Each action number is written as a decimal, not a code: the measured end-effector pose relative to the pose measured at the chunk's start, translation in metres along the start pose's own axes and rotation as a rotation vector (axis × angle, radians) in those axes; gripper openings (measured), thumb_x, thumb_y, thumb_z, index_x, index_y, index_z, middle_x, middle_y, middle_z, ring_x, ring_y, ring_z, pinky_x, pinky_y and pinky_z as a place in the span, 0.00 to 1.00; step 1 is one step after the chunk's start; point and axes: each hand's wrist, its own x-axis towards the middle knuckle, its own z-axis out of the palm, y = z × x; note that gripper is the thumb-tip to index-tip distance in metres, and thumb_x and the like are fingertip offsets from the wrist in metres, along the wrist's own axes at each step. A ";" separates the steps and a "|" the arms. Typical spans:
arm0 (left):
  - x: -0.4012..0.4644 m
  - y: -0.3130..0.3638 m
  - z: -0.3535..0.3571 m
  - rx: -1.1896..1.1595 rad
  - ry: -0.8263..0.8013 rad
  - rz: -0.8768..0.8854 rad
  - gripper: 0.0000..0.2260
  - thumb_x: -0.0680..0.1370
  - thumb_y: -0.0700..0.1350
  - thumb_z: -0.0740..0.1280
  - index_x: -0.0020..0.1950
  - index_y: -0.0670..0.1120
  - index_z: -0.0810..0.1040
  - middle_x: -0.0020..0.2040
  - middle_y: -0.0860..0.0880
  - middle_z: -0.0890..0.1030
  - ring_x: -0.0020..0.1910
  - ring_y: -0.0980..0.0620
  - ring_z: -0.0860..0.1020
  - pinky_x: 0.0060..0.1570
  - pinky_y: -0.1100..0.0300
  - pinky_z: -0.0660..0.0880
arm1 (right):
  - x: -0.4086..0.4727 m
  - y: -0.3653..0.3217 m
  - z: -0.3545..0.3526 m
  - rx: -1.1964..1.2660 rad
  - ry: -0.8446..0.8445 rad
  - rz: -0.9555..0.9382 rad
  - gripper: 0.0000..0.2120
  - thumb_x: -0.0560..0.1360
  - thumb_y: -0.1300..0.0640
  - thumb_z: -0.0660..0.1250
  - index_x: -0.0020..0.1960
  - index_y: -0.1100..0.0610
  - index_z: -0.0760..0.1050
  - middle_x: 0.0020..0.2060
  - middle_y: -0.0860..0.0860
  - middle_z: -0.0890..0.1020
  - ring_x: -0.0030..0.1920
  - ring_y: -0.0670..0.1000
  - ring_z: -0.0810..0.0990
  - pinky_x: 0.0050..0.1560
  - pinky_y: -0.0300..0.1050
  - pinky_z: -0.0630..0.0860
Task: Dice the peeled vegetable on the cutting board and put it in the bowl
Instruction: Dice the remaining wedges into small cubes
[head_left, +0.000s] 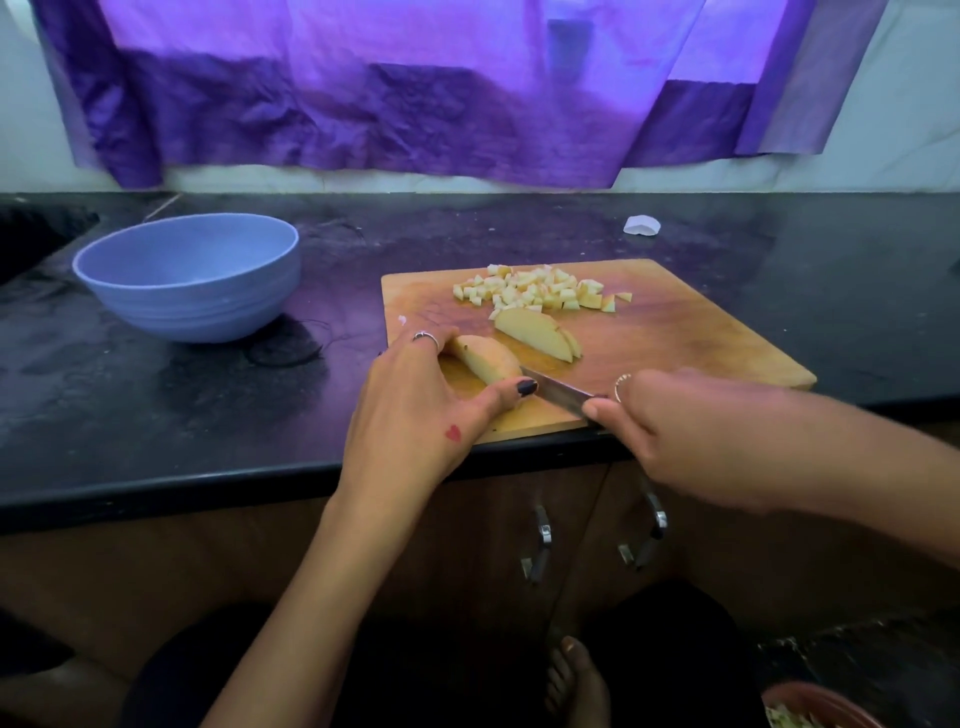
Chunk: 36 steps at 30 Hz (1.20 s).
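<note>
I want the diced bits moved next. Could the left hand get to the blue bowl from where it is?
Probably yes: the left hand grips a potato piece, but bare counter lies between it and the blue bowl.

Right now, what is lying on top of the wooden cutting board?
On the cutting board: diced cubes, sliced wedge, a piece the left hand holds, knife in right hand. The handle is hidden.

Blue bowl; black counter; tan board; pale yellow dice; purple curtain; red heart on left hand.
</note>
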 end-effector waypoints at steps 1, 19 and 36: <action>-0.001 0.000 -0.001 -0.001 -0.003 0.001 0.35 0.64 0.67 0.70 0.66 0.51 0.73 0.60 0.52 0.76 0.59 0.51 0.73 0.48 0.59 0.69 | 0.001 -0.001 0.002 -0.022 0.015 0.002 0.19 0.82 0.46 0.48 0.39 0.55 0.65 0.32 0.50 0.69 0.28 0.46 0.66 0.28 0.39 0.64; -0.007 -0.005 0.000 0.036 -0.011 0.072 0.35 0.67 0.70 0.62 0.70 0.55 0.68 0.68 0.57 0.71 0.69 0.49 0.66 0.68 0.47 0.64 | 0.004 -0.012 -0.016 0.341 0.052 -0.019 0.19 0.82 0.45 0.48 0.39 0.54 0.65 0.31 0.50 0.70 0.27 0.46 0.67 0.25 0.38 0.63; -0.005 -0.006 0.000 -0.008 0.009 0.075 0.36 0.66 0.70 0.63 0.69 0.53 0.71 0.65 0.56 0.75 0.64 0.52 0.70 0.70 0.51 0.61 | 0.007 -0.025 -0.024 0.279 0.052 0.015 0.18 0.82 0.47 0.50 0.42 0.56 0.69 0.29 0.51 0.69 0.25 0.46 0.65 0.13 0.31 0.58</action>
